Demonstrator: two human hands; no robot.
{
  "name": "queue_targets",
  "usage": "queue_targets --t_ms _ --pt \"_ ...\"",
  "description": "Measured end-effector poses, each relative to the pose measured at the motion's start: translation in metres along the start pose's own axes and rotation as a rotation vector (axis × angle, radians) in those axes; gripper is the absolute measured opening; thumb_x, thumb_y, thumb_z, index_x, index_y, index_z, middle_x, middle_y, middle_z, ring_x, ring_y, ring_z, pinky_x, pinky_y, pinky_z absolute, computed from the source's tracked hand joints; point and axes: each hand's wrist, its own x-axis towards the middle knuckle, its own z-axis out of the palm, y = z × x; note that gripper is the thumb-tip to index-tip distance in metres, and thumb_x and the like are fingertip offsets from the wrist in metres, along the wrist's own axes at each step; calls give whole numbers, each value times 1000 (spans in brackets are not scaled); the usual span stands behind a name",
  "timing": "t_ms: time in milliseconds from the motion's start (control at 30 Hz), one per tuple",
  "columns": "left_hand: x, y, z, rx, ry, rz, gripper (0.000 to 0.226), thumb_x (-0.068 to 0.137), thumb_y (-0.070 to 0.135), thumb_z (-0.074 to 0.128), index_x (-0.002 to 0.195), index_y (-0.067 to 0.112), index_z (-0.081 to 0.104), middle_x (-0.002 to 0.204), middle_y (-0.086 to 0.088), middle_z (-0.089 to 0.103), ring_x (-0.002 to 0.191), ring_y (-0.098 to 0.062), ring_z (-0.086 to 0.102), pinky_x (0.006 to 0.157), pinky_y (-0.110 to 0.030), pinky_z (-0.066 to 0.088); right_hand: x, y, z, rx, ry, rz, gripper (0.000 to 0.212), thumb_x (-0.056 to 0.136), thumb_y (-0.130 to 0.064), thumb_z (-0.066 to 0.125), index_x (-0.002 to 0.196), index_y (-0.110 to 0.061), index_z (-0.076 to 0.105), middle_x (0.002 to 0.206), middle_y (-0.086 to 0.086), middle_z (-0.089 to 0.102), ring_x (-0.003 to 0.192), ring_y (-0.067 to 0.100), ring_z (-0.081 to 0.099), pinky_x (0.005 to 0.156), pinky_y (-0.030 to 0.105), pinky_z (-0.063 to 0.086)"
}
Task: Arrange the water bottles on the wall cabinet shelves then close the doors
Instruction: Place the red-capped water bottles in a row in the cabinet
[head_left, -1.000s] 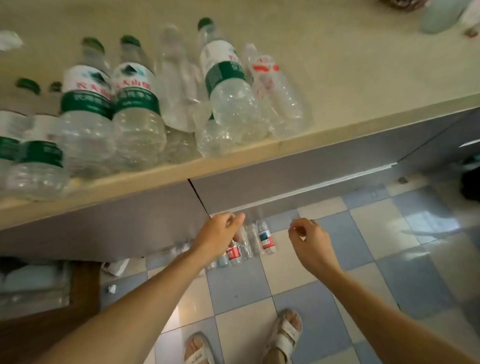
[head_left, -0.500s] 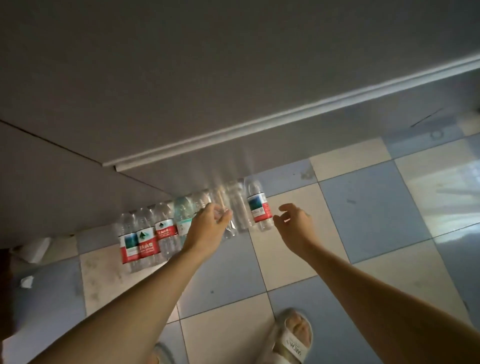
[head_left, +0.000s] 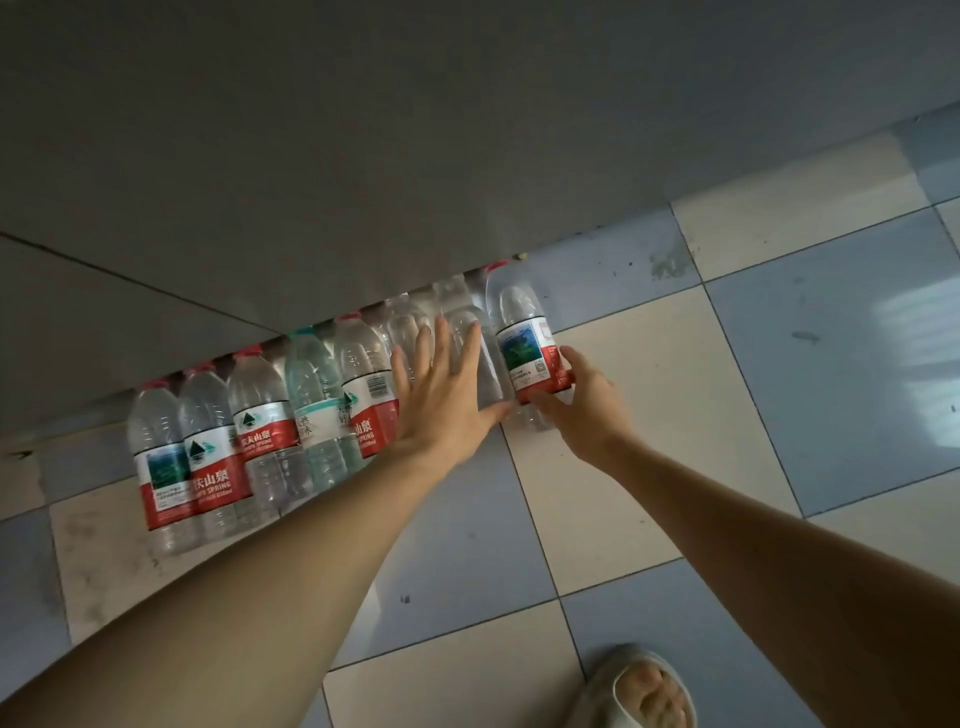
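Bottles (head_left: 260, 431), clear ribbed plastic; right hand (head_left: 582, 410) seemingly grips one.

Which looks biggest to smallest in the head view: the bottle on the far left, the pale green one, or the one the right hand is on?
1. Far-left bottle.
2. Bottle under the right hand.

The pale green bottle is partly hidden by its neighbours, so I cannot rank it; nearness to the camera also skews the others.

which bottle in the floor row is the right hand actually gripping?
The rightmost bottle, at the row's right end, with the landscape picture on its red label. The right hand curls round its label; the left hand lies flat on unlabelled clear ones.
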Motion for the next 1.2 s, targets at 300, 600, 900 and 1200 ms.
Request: queue_targets --t_ms 300,600,900,1200 --pt "-39 21 13 -210 -102 254 107 92 46 66 159 20 -13 166 1 -24 155 -19 -10 127 -41 8 -37 33 -10 119 -17 182 62 87 -29 78 138 -17 46 122 8 65 103 22 66 89 41 58" --pt "-2 52 8 -657 -118 -95 86 89 46 71 156 20 24 157 -5 35 140 -24 41 113 -46 41 -3 29 -45 163 0 242 84 93 -36 70 158 -17 20 144 16 49 121 35 59 95 52 56" --pt "29 55 15 -848 -159 -199 43 82 30 80 114 27 52 102 10 64 97 -14 64 72 -25 48 31 18 -37 223 43 181 63 88 -29 76 142 -14 47 128 12 59 111 31 62 96 51 55" --pt "-7 60 -49 -847 10 -95 62 68 17 88 119 21 53 119 -4 60 105 -24 61 86 -37 52 -24 -5 -79 325 204 102 66 77 -18 85 132 -24 48 112 -4 57 105 21 61 89 41 58"
